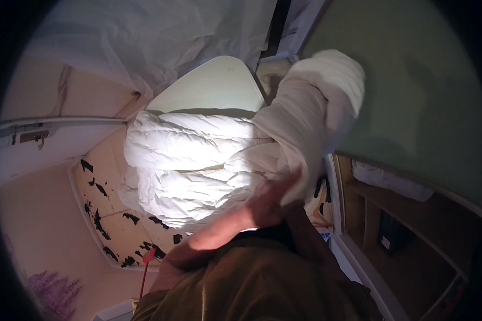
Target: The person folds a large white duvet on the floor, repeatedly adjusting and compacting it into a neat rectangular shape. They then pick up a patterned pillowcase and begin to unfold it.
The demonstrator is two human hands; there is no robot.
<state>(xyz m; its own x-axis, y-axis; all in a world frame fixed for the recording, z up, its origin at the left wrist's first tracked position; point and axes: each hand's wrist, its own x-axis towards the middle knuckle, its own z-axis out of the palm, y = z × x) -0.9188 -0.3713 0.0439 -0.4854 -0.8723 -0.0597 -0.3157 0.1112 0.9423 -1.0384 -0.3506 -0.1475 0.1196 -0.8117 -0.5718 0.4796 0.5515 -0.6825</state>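
A thick white duvet [201,148] lies bunched in front of me under a bright patch of light, with folds hanging over the near side. Part of it rises to the right as a rolled bundle [305,104]. My left hand [273,196] is at the lower end of this bundle, blurred, its fingers against the cloth. Beside it, my right hand [295,202] is mostly hidden by the duvet and the left hand; its grip does not show. Beyond the duvet, the rounded end of a pale board [221,86] shows.
A green panel [405,92] stands at the right, above wooden shelves [409,224] holding a dark box [393,232]. Black scraps [100,224] are strewn on the floor at left, near a red-handled tool [145,269]. Translucent sheeting [144,36] hangs at the far side.
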